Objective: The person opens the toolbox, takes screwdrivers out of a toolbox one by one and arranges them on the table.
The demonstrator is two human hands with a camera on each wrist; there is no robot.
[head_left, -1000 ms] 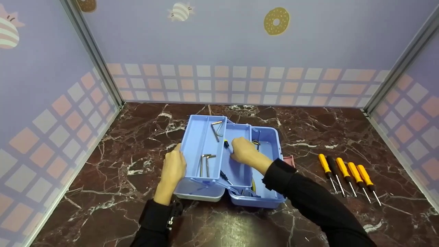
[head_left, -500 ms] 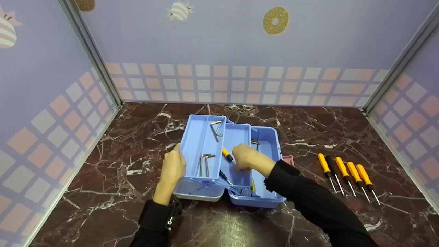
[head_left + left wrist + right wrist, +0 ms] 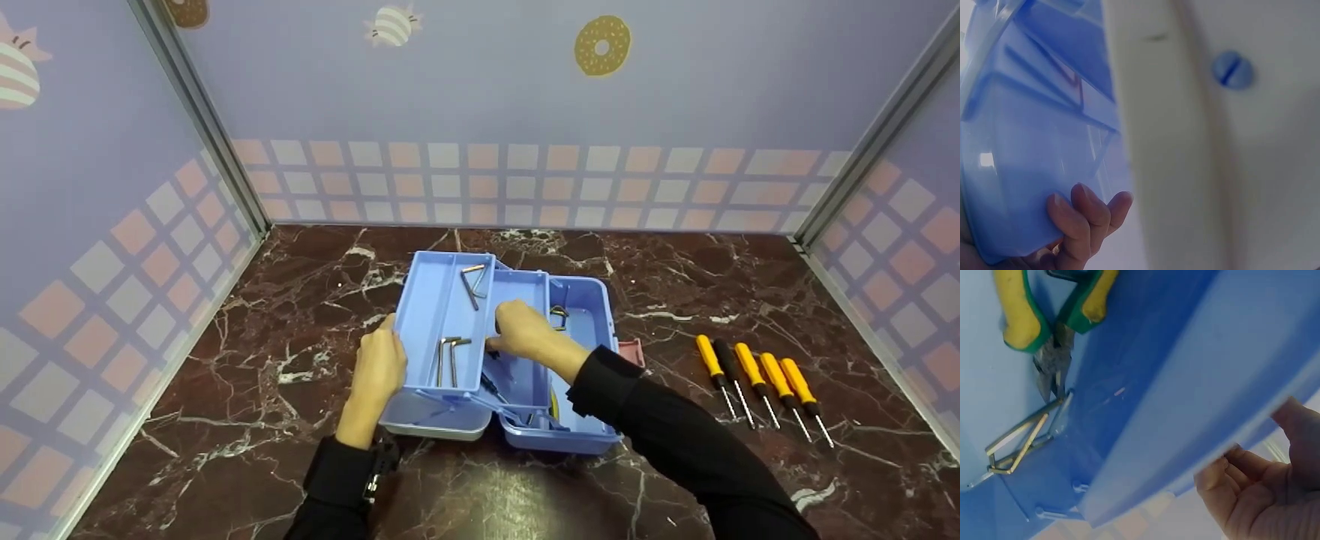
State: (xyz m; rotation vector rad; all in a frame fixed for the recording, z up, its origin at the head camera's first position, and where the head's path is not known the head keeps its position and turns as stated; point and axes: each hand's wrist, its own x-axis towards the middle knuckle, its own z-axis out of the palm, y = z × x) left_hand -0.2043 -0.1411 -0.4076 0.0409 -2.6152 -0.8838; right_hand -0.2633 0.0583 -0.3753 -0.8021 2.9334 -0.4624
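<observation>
A light-blue toolbox (image 3: 600,442) stands with its stepped trays spread. My left hand (image 3: 380,364) grips the outer edge of the upper tray (image 3: 430,315); its fingers (image 3: 1081,225) curl round the blue plastic in the left wrist view. My right hand (image 3: 529,331) reaches into the middle tray (image 3: 517,289), over a screwdriver whose yellow handle is now covered. Its fingertips are hidden behind the tray wall (image 3: 1185,422) in the right wrist view, so any hold cannot be seen. Near it lies another dark-handled tool (image 3: 491,386). Several hex keys (image 3: 450,360) lie in the upper tray.
To the right, several yellow screwdrivers (image 3: 799,382) and a black one (image 3: 733,379) lie in a row on the marbled table. Green-and-yellow pliers (image 3: 1053,354) and more hex keys (image 3: 1022,444) lie in the toolbox bottom. A pink latch (image 3: 632,351) sticks out on the right.
The middle tray's screwdriver first slid out from beneath the upper tray, showing more yellow handle. Then my right hand moved left over that handle. My left hand stays put.
</observation>
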